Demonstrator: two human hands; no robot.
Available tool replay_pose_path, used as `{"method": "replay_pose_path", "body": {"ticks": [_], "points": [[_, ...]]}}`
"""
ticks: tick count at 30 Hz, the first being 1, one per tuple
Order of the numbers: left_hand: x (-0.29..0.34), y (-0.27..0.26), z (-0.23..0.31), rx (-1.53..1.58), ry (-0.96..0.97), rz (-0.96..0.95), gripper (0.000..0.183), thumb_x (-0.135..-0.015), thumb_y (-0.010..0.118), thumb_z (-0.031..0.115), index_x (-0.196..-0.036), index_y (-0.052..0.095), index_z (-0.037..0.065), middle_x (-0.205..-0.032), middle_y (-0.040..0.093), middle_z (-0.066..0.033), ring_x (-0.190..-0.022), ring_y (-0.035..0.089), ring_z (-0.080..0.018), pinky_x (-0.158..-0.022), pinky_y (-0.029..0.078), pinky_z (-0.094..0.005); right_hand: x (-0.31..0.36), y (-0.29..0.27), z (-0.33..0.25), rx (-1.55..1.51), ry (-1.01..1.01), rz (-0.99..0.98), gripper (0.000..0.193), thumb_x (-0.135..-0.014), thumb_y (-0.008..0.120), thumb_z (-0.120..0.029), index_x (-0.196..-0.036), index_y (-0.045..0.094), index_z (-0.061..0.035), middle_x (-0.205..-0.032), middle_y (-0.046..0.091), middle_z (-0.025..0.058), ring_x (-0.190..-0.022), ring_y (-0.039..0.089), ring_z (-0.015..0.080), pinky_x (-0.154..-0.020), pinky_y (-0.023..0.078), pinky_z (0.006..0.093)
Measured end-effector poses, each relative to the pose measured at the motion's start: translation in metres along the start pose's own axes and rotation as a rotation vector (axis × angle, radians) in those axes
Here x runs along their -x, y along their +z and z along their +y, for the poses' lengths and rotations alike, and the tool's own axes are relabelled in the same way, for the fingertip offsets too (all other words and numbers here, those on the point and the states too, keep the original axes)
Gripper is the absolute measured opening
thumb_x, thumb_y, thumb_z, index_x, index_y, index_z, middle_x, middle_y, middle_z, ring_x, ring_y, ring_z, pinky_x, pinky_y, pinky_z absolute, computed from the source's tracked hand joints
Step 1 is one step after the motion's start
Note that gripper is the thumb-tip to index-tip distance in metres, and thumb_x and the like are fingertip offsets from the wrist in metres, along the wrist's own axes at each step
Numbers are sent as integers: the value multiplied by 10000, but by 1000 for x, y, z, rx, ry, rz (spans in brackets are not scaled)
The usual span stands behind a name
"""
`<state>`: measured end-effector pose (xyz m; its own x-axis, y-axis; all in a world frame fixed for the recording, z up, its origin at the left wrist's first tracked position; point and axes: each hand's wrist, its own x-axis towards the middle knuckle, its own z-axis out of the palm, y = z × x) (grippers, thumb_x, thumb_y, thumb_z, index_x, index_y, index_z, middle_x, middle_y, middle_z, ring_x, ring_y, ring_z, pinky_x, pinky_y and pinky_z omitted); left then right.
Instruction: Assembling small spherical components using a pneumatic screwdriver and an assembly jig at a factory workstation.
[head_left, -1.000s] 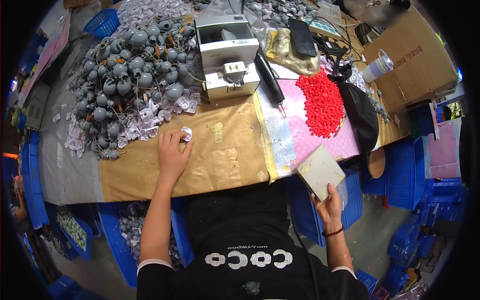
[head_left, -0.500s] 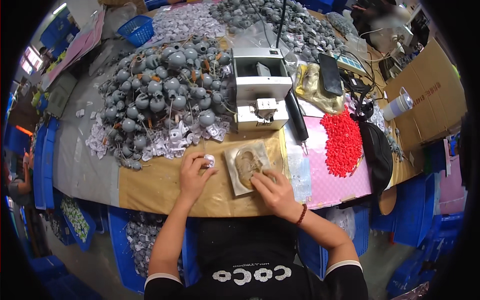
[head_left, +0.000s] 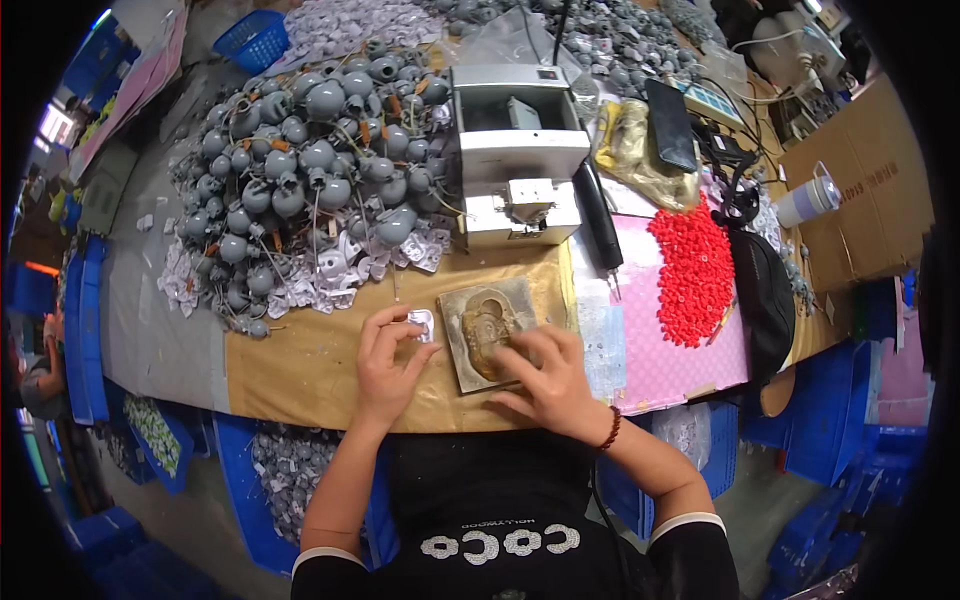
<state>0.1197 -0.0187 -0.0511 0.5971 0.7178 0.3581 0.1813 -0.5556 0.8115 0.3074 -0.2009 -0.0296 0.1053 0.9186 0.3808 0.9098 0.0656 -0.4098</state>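
Note:
My left hand (head_left: 388, 362) is closed, thumb and fingertips around a small white plastic part (head_left: 423, 323) with a rounded frame shape. Just to its right lies a square metal block (head_left: 456, 345) with a rounded hollow in its top. Over the block's right side hovers my right hand (head_left: 552, 382), its fingers apart and slightly smeared by motion. Nothing shows between those fingers.
A grey and white bench machine (head_left: 520, 160) stands behind the block, with a black pen-like tool (head_left: 600, 220) beside it. Grey ball-shaped parts (head_left: 310, 165) and white pieces (head_left: 345, 262) heap up at left. Red pieces (head_left: 690, 280) lie at right, near a black bag (head_left: 760, 310).
My right hand has lifted off the block's hollow, and its fingers have spread. My left hand stays beside the block, with more of the white part showing. The whole view has shifted slightly.

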Motion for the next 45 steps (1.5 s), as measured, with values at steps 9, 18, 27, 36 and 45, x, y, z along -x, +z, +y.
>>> {"method": "replay_pose_path", "body": {"ticks": [9,18,27,36,45], "points": [[32,30,-1,159,-156,96,268,-877,804,78,-1053,610,20,-1334,591,-203,-1146,631,-313,-980,512,-400,-28,5,24,4,-25,-171,730,-720,856,-540,-1234,631,-73,-1394,506,182,-1393,387,419,-1135,284,630],[32,47,-18,517,-316,55,256,-1005,672,118,-1145,486,12,-1476,536,-252,-1279,578,-252,-1059,465,-367,-46,4,24,51,-64,-238,739,-746,788,-638,-1175,640,-56,-1460,470,215,-1404,364,456,-1132,270,653],[33,59,-13,699,-332,53,226,-1026,639,88,-1144,469,-4,-1512,500,-252,-1239,589,-195,-1018,502,-322,-43,9,26,81,-63,-204,711,-754,792,-619,-1162,640,-56,-1465,469,213,-1408,366,442,-1141,261,652],[22,70,4,608,-337,78,244,-961,731,102,-1072,534,11,-1473,518,-252,-1178,612,-207,-977,512,-329,-23,-4,42,-285,69,6,457,-779,858,-288,-1082,610,-53,-1413,499,239,-1348,442,439,-1119,356,555],[-10,35,36,72,-125,-88,197,-817,826,76,-929,670,35,-1191,681,-130,-1145,599,-351,-983,479,-424,55,-78,115,278,207,175,206,-810,723,-14,-1001,652,-38,-1116,643,141,-1058,591,355,-917,468,454]]}}
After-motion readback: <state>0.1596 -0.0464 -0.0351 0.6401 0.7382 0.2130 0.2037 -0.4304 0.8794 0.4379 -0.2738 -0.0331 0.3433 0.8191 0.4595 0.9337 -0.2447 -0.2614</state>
